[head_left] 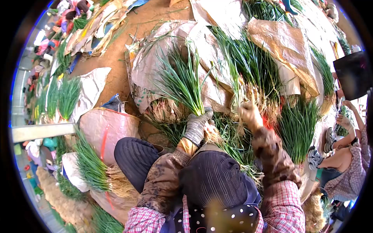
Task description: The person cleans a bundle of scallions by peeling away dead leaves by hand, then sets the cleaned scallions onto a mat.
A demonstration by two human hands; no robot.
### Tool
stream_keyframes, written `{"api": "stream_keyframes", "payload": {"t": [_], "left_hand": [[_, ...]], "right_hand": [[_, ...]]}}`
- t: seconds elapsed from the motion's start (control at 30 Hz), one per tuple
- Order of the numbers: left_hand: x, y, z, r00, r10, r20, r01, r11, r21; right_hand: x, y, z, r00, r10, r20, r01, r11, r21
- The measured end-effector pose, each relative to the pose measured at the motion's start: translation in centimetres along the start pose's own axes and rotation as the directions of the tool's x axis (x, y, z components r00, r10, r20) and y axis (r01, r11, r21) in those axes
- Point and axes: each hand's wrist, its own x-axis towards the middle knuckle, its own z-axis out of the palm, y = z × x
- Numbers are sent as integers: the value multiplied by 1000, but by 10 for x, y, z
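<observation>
My left hand (196, 127), in a grey striped glove, is closed around a bunch of green onions (185, 83) near its base. The long leaves point up and away, and the pale roots stick out below the fist. My right hand (250, 115) is curled, blurred, to the right of the bunch. Thin pale stalks rise beside its fingers; whether it grips them I cannot make out. Just beyond it lies a large pile of green onions (254, 62), roots towards me. Loose leaves (233, 134) lie beneath my hands.
Woven sacks (285, 46) partly cover the onion piles ahead. Another bundle of green onions (93, 167) rests on a sack at my left, and more onions (297, 128) stand at my right. Another person (345, 167) sits at the far right. Bare brown ground (93, 64) shows at upper left.
</observation>
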Motion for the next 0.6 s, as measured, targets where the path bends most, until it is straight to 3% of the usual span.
{"api": "stream_keyframes", "payload": {"t": [0.03,0.1,0.13,0.17,0.2,0.23,0.27,0.37,0.4,0.43,0.47,0.5,0.53,0.6], "left_hand": [[-2,2,1,1000,20,4,-20,1000,-11],[-7,8,2,1000,-23,-10,23,1000,11],[-8,8,2,999,-32,-19,32,999,-2],[-8,7,3,999,-41,-26,40,999,-16],[-10,10,2,999,-49,-5,49,999,-10],[-7,6,1,1000,-5,-10,5,1000,-27],[-8,6,2,1000,2,-12,-2,1000,-28],[-9,4,3,1000,3,-16,-3,1000,-24],[-9,3,3,1000,3,-17,-3,1000,-22],[-9,5,5,1000,-14,-25,13,1000,-11],[-10,6,8,999,-30,-36,30,1000,0],[-10,7,9,998,-46,-49,47,999,10],[-8,4,7,999,-27,-27,27,1000,-8],[-4,-1,6,1000,-13,-28,13,1000,-9]], "right_hand": [[-33,-18,-5,969,232,89,-232,973,-16],[-95,-1,-5,974,77,211,-37,982,-184],[-129,37,3,962,71,264,6,960,-279],[-158,59,3,828,248,503,148,768,-623],[-182,75,7,578,550,603,257,579,-774],[-214,96,2,421,610,671,338,581,-741],[-239,110,-2,365,603,710,417,576,-703],[-179,72,-6,325,610,722,321,647,-691],[-143,53,-16,568,436,698,252,716,-651],[-108,70,-5,810,270,520,240,657,-715],[-72,29,-15,973,128,193,21,781,-624],[-32,36,-11,1000,-15,22,25,811,-584],[2,12,-14,994,-61,-91,9,873,-488],[68,-13,-14,969,-156,-193,-11,752,-659]]}}
